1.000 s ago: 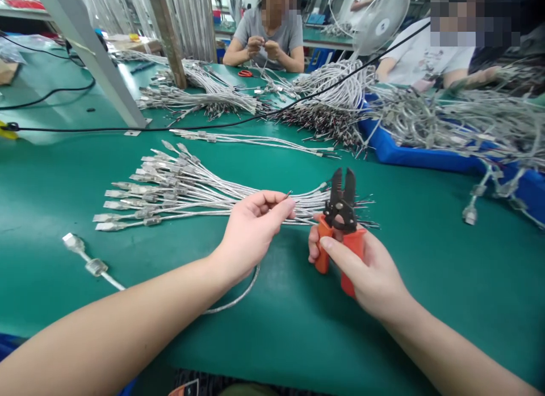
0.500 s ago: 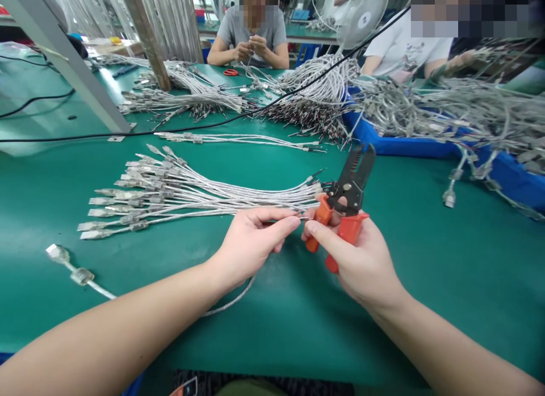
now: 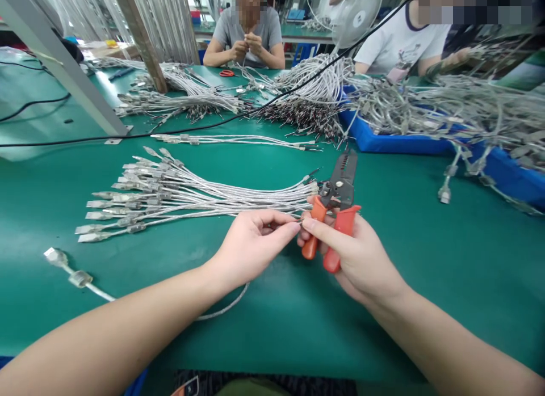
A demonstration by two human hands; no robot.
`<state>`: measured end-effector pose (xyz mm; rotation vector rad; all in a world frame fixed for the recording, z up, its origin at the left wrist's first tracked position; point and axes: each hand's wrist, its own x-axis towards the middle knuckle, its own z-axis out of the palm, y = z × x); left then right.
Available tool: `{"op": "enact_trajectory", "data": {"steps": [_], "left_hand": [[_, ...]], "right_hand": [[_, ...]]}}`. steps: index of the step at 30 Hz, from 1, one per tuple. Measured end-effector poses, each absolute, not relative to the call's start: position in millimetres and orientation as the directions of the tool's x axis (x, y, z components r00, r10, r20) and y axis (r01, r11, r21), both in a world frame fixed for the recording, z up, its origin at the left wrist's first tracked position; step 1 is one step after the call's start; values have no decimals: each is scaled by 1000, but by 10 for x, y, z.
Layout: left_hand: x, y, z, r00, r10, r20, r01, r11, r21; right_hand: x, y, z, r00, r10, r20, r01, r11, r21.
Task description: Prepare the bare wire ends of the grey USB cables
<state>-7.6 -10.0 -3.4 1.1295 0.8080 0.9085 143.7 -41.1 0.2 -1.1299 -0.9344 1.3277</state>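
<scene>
Two hands (image 3: 251,243) in fingertip pinch on thin wire (image 3: 301,221), right hand (image 3: 364,251) also round smooth orange-handled pliers (image 3: 340,185)

Cable bundle (image 3: 238,197) on the tabletop (image 3: 447,282) behind the left hand (image 3: 251,243), single cable (image 3: 80,279) beneath the left forearm (image 3: 140,322), wire strippers (image 3: 344,183) in the right hand (image 3: 361,254), few cables (image 3: 238,139) behind the bundle, cable heap (image 3: 319,81) farther back, bin (image 3: 392,143) back right.

Head camera (sole view), close above green table (image 3: 468,254), facing forward, downward.
</scene>
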Motion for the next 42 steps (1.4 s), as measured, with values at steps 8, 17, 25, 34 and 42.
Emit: {"op": "enact_trajectory", "data": {"steps": [8, 17, 25, 34, 42], "left_hand": [[-76, -97, 29, 310, 917, -249, -243, 330, 912], [-80, -121, 9, 371, 877, -305, -220, 403, 889], [-178, -91, -47, 500, 785, -367, -142, 492, 859], [-85, -122, -55, 452, 882, -137, -131, 217, 967], [-72, -124, 2, 410, 878, -249, -203, 354, 913]], "right_hand": [[1439, -412, -5, 21, 985, -173, -333, -156, -930], [1429, -430, -26, 18, 994, -109, -214, -103, -971], [1423, -443, -38, 24, 999, -32, -111, -29, -993], [1417, -443, -10, 89, 978, -187, -261, -158, -952], [1395, -453, 30, 35, 970, -239, -354, -212, -911]]}}
